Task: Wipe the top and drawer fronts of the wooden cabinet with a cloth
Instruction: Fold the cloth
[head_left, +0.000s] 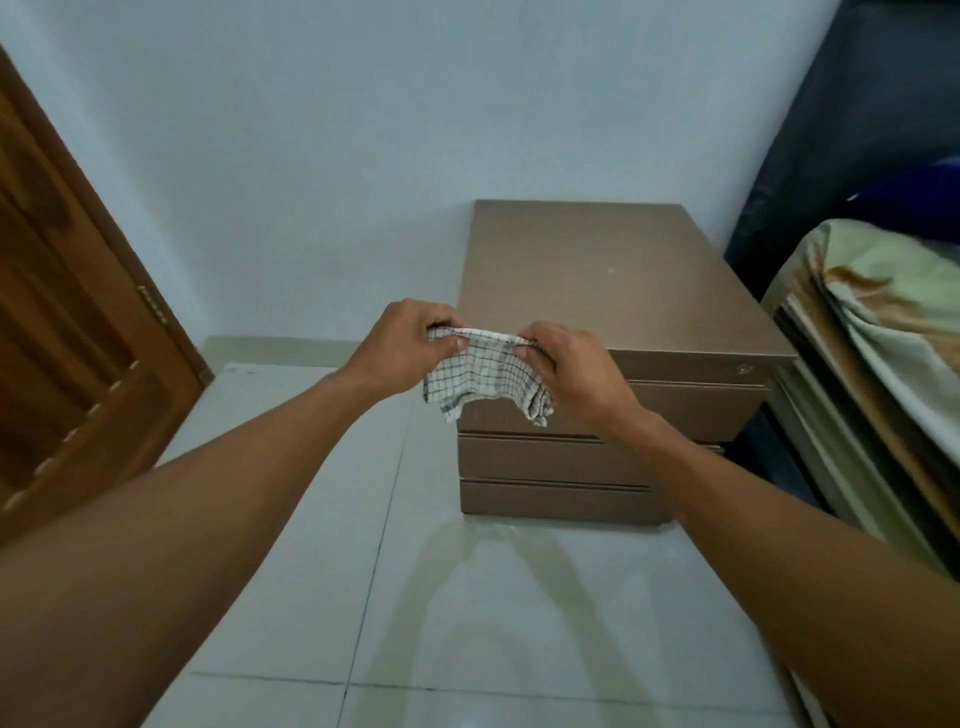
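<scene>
A low brown wooden cabinet (618, 280) stands against the white wall, with three drawer fronts (550, 460) facing me. A white cloth with a dark check pattern (485, 376) hangs in the air in front of the cabinet's front left corner. My left hand (410, 343) pinches its upper left edge and my right hand (569, 366) pinches its upper right edge. The cloth droops between them, stretched along the top, and does not touch the cabinet top. A small pale speck (611, 270) shows on the cabinet top.
A wooden door (67, 332) stands at the left. A bed with a patterned sheet (883, 332) and a dark headboard (831, 130) sits close to the cabinet's right side. White glossy floor tiles (467, 613) lie below.
</scene>
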